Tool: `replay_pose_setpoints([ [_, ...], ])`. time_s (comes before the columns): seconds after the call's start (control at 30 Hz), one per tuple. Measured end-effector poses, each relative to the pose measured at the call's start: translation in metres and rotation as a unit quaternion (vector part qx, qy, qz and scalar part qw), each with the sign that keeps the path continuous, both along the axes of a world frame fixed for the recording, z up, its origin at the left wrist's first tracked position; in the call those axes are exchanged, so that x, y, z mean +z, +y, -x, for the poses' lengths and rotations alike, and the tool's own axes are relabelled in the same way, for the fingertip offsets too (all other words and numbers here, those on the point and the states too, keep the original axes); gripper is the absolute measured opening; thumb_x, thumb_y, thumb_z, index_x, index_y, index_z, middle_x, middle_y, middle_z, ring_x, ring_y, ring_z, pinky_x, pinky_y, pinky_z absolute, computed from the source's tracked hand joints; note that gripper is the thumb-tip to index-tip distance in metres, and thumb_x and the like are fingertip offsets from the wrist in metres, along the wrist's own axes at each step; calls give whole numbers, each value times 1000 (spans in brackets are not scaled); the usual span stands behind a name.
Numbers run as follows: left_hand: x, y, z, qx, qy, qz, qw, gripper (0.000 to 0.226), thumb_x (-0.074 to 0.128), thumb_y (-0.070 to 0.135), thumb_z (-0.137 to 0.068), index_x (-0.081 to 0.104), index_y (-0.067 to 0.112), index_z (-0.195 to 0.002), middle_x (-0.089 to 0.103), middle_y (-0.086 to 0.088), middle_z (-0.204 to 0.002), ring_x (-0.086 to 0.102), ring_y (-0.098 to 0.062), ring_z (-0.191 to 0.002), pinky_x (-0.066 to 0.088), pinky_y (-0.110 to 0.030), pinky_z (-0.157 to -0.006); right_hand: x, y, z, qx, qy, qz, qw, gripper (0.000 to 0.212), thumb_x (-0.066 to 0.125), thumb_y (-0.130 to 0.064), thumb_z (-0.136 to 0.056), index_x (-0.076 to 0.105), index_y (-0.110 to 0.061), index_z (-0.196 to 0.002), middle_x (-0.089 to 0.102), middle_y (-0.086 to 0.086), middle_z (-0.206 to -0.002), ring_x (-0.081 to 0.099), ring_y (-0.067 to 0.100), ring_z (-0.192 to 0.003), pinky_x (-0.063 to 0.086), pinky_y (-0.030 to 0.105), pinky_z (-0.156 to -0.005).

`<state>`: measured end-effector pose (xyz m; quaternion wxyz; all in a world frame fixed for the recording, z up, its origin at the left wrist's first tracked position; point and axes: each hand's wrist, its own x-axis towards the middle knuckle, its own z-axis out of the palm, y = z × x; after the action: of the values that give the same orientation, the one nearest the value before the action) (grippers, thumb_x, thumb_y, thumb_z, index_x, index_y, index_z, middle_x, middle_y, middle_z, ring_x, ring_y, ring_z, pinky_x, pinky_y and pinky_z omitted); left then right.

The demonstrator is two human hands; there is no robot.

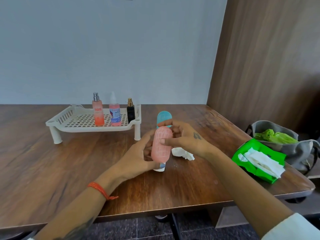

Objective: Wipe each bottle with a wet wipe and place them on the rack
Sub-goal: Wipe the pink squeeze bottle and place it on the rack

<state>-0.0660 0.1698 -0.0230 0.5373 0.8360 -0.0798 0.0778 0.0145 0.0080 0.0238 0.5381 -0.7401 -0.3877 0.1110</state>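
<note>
So the pink bottle (161, 144) sits upright between both hands, left hand (136, 157) curled round its lower side, right hand (186, 137) pinching its top, with 3 bottles already on the rack (69, 121).

A dark wooden table (52, 161) with a rounded right corner carries everything. A white slatted rack (57, 121) stands on four legs near the far edge, left of the middle. A teal bottle (163, 117) stands just right of the rack. A crumpled white wipe (181, 153) lies near the middle. An open green wipe pack (242, 153) lies at the right edge, with a grey bag (294, 151) just behind it.
</note>
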Motion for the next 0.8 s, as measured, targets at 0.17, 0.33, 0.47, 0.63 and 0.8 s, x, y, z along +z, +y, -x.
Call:
replay_pose_setpoints([
  [0.17,0,-2,-1,10,-2,18,1000,89,81,7,-72,29,49,-131,54,12,-127,57,-10,-115,53,-26,-92,-3,-2,-1,-13,-5,-5,1000,39,66,-15,-84,51,-23,-119,65,4,-106,63,17,-96,55,23,-73],
  [0.33,-3,0,-3,9,-16,34,999,102,82,6,-70,20,55,-136,48,9,-137,58,-11,-116,53,-24,-90,-7,-19,-6,-156,-108,72,979,39,68,-33,-82,58,-22,-118,65,-6,-104,62,7,-91,53,23,-81],
  [0.47,-2,0,-3,18,-33,31,999,105,83,7,-69,16,65,-127,47,14,-131,59,0,-107,51,-13,-79,-25,-27,-9,-192,-191,296,916,34,66,-42,-80,67,-13,-97,65,-1,-94,58,15,-84,52,35,-76],
  [0.63,-1,-2,-3,21,-34,30,999,103,84,8,-67,22,57,-133,45,10,-136,58,-6,-111,54,-18,-82,-33,-24,-14,-181,-194,302,916,17,65,-29,-84,71,-15,-92,57,-5,-76,53,10,-72,38,20,-56],
  [0.8,0,-2,-3,23,-29,37,999,100,84,9,-67,24,60,-128,46,12,-133,60,-7,-110,55,-20,-82,-36,-18,-16,-277,-254,70,924,10,63,-16,-87,73,-14,-91,66,-2,-75,60,12,-66,42,17,-56],
])
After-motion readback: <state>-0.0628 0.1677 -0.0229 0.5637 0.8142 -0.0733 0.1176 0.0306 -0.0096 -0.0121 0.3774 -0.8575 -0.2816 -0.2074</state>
